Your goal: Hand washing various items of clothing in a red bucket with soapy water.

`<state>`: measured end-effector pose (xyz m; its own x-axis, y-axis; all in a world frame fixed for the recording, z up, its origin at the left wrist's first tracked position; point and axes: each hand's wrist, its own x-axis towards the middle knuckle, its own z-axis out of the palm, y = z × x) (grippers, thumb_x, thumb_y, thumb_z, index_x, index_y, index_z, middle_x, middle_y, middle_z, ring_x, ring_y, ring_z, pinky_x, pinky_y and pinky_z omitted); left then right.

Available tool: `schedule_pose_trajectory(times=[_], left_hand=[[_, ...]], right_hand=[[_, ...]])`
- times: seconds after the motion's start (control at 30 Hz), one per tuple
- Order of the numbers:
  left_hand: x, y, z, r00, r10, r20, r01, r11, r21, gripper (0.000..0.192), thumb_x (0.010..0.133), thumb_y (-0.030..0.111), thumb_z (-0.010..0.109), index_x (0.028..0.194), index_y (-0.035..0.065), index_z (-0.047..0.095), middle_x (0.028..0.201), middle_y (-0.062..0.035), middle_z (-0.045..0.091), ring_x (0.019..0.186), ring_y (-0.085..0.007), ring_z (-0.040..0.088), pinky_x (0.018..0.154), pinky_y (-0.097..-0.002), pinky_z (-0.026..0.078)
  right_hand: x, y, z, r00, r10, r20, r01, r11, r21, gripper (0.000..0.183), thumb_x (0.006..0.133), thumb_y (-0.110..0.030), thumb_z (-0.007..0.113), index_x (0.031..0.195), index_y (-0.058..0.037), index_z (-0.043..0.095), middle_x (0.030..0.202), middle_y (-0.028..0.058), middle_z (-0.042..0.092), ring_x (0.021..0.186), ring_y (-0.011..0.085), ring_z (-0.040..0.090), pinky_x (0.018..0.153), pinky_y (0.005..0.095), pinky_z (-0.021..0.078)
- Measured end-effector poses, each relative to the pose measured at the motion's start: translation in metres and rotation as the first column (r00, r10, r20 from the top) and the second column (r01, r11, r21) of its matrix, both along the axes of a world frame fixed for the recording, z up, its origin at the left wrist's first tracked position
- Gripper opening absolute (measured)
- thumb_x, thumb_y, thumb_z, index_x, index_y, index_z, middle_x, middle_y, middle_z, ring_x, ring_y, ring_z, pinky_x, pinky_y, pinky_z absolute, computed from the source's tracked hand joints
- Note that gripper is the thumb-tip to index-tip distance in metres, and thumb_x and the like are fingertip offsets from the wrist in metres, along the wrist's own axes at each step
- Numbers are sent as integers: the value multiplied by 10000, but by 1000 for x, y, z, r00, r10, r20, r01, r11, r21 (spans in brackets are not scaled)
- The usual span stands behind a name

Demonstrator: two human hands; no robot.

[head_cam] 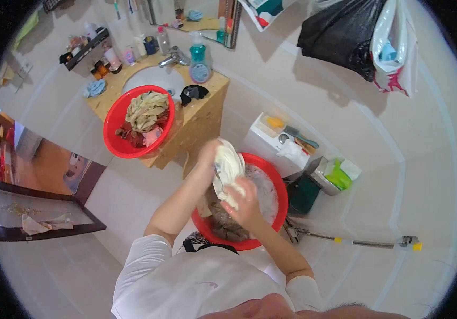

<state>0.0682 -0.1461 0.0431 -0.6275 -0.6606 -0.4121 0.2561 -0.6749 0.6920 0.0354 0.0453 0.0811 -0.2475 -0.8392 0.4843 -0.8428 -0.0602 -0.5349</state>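
A bunched cream cloth garment (228, 167) is held up between my two hands, over a red plastic basin (281, 199) in front of me. My left hand (209, 153) grips its far end. Its near end is in my right hand (246, 199), whose fingers curl around the fabric. Sudsy water (266, 195) fills the basin, and a wet brownish cloth (228, 227) lies in it on the near side. The cream garment hides part of the basin's far side.
A second red basin (111, 131) with crumpled clothes (146, 111) stands at the edge of the washbasin counter (208, 103). Right of my basin are a white toilet tank (268, 147) bearing brushes and a metal waste bin (324, 175). Bags (340, 36) hang on the wall.
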Motion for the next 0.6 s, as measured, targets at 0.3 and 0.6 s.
schedule_pose_trajectory(times=[0.3, 0.6], left_hand=[[167, -211, 71, 762, 624, -171, -624, 640, -448, 286, 858, 253, 577, 1002, 7, 588, 949, -114, 630, 837, -223, 623, 745, -353, 511], [169, -202, -21, 191, 695, 693, 846, 241, -475, 546, 782, 342, 658, 1273, 173, 489, 1294, -180, 452, 1196, -391, 412, 972, -458, 362]], right_hand=[[-68, 58, -61, 929, -329, 172, 277, 922, 269, 478, 754, -83, 637, 1212, -81, 500, 1308, 217, 397, 1231, 391, 370, 1011, 472, 324], [-90, 104, -196, 896, -341, 286, 143, 830, 539, 360, 743, -100, 635, 1093, -79, 554, 1135, 188, 514, 1107, 351, 485, 941, 437, 390]])
